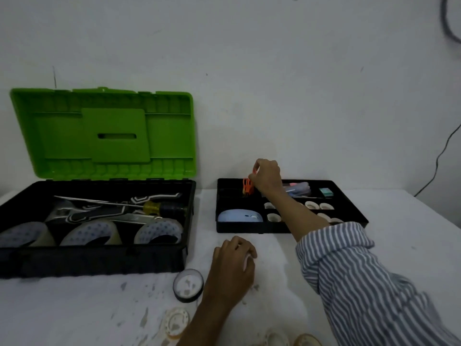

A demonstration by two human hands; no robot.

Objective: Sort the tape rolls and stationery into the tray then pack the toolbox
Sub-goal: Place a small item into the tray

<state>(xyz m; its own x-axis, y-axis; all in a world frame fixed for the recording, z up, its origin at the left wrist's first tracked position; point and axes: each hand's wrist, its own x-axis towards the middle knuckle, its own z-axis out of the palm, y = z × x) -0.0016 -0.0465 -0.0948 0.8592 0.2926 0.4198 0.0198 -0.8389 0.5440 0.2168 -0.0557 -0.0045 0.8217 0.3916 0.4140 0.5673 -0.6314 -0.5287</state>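
Pinching orange thing (247, 185) over tray (249, 228), right hand (267, 176). Cannot tell left hand (233, 265) grip. Yet to sort tape rolls (188, 285), shut toolbox (99, 258).

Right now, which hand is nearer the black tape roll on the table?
Left. The left hand rests on the table just beside the black tape roll; the right hand pinches an orange item far behind, over the tray.

**Toolbox (99, 260), tray (249, 228) side by side**

The open toolbox is sitting left, large tape rolls (92, 233) lining its front, a screwdriver (159, 208) lying behind them. The tray is sitting right, small rolls (311, 205) filling its right compartments; a loose roll (188, 285) is lying before them.
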